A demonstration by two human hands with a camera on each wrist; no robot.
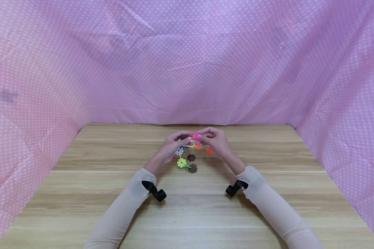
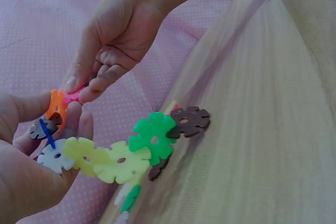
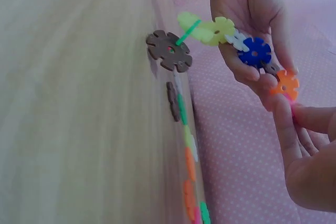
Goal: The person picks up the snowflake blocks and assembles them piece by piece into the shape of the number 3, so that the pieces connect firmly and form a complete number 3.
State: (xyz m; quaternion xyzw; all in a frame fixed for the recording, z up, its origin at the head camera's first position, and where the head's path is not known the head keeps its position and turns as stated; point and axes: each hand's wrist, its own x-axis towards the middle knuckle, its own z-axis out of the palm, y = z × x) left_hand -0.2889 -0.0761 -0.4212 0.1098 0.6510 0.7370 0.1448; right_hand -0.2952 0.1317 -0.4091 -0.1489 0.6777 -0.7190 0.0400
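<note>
A chain of interlocked plastic snowflake discs (image 2: 123,162) hangs from my left hand (image 1: 187,140); it runs from an orange disc (image 2: 55,103) through white, yellow and green ones to a brown disc (image 2: 190,120) at the low end. My left hand (image 2: 58,119) grips the chain's top between thumb and fingers. My right hand (image 1: 201,136) pinches a small pink disc (image 2: 73,96) against that orange disc. In the right wrist view the chain (image 3: 210,29) also shows a blue disc (image 3: 254,52), held by the left hand (image 3: 268,77), with the right hand (image 3: 294,111) just below.
Loose discs lie on the wooden table (image 1: 187,214) under the hands: an orange one (image 1: 209,150) and a brown one (image 1: 191,157). Pink dotted cloth (image 1: 187,62) walls the table at the back and both sides. Black wrist clips (image 1: 156,193) sit on both sleeves.
</note>
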